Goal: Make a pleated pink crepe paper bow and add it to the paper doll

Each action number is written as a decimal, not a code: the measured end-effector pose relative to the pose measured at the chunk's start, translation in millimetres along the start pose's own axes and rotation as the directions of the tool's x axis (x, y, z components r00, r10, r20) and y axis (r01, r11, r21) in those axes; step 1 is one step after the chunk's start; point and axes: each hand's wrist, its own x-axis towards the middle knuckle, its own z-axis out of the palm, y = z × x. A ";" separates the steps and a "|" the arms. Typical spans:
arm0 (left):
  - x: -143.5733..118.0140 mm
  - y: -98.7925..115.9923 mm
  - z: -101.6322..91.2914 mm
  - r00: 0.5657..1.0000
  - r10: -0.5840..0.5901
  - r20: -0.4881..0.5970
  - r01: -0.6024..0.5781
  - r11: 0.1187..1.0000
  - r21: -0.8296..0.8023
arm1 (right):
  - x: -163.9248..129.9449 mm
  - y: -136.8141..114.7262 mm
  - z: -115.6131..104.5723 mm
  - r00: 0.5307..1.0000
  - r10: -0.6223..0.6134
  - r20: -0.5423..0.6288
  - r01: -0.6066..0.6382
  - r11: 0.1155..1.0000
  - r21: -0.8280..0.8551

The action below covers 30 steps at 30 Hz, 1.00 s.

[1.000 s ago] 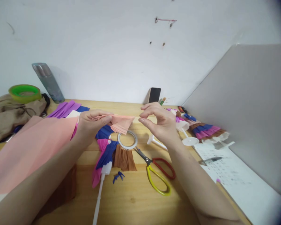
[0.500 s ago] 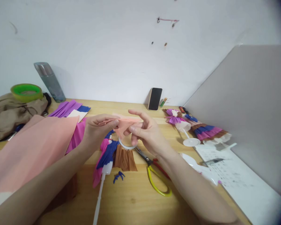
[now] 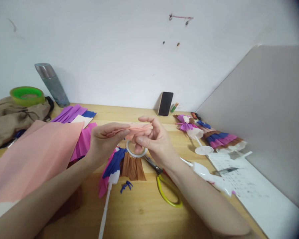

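While the left hand [image 3: 103, 141] pinches the folded peach paper [image 3: 132, 128], the right hand [image 3: 153, 139] nips its other end — above the tape ring [image 3: 136, 153]

Both forearms bare; left hand [image 3: 103, 141], right hand [image 3: 154, 141] apparently ringless, no gloves.

White wall [image 3: 114, 49], wooden desk [image 3: 139, 212], grey panel [image 3: 269, 109]

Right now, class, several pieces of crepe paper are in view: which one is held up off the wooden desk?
The small folded peach crepe paper piece, pinched between the left hand and right hand. The large peach sheet and the purple sheets lie flat.
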 end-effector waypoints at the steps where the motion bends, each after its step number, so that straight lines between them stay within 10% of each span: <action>1: -1.1 0.0 0.7 1.000 -0.013 0.002 0.013 1.000 0.003 | -0.3 1.0 -0.2 1.000 -0.017 -0.006 0.017 1.000 -0.013; 23: -7.9 -1.8 4.3 0.995 -0.093 0.041 0.094 0.995 -0.028 | 5.8 -0.3 -0.8 0.981 -0.126 -0.150 0.114 0.990 -0.083; 30: 14.9 -6.2 -17.4 0.946 -0.174 0.273 0.144 0.982 0.124 | 5.4 -5.4 -7.2 0.946 -0.267 -0.182 0.209 0.935 -0.285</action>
